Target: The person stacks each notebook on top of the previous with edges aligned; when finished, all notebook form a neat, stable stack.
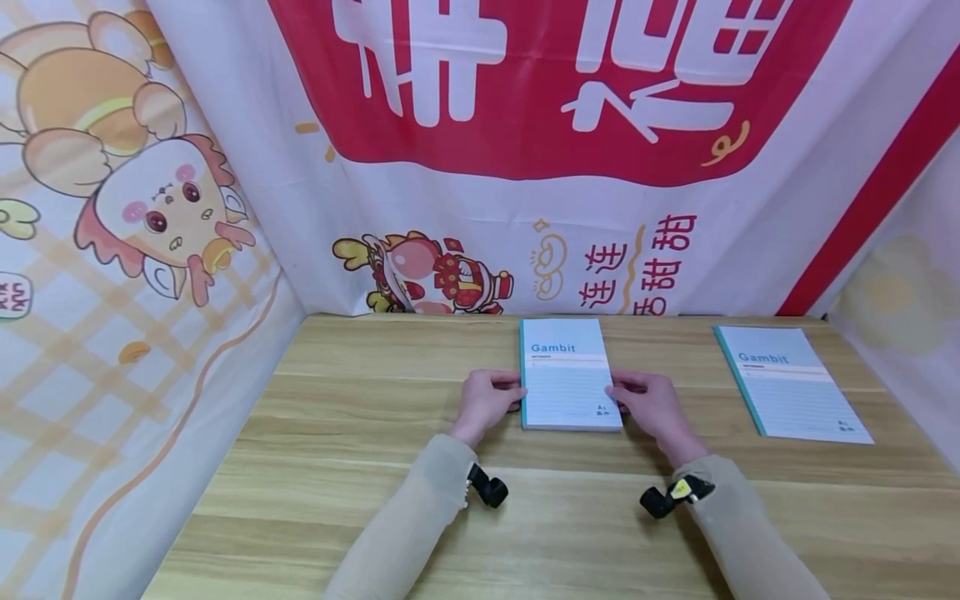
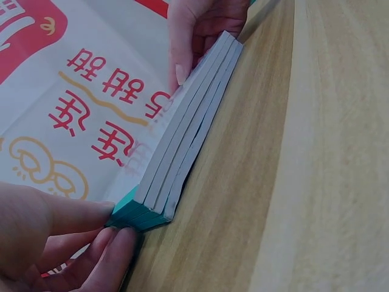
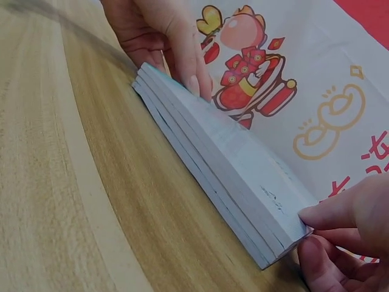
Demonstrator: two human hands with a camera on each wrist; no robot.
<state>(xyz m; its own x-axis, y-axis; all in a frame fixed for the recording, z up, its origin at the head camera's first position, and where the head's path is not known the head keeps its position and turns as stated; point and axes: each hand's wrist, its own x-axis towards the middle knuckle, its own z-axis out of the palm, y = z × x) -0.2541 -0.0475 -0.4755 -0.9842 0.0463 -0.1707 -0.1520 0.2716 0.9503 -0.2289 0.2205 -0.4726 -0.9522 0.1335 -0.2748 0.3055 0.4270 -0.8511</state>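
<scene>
A neat stack of notebooks (image 1: pixel 570 375), white-covered with teal spines and "Gambit" printed on top, lies near the back of the table between both hands. At its spine side my left hand (image 1: pixel 486 402) pinches the edge, thumb near the top and fingers lower down. My right hand (image 1: pixel 651 407) grips the opposite edge the same way, its thumb on the top cover near the front corner. In the left wrist view the page edges (image 2: pixel 188 134) show several notebooks lying flush on one another. The front edge of the stack appears close over the wood in the right wrist view.
Another notebook (image 1: pixel 791 383) of the same design lies slightly turned on the right side of the wooden table (image 1: pixel 360 433). A printed cloth (image 1: pixel 450 200) hangs right behind the table's back edge. More patterned cloth (image 1: pixel 112 292) covers the left side.
</scene>
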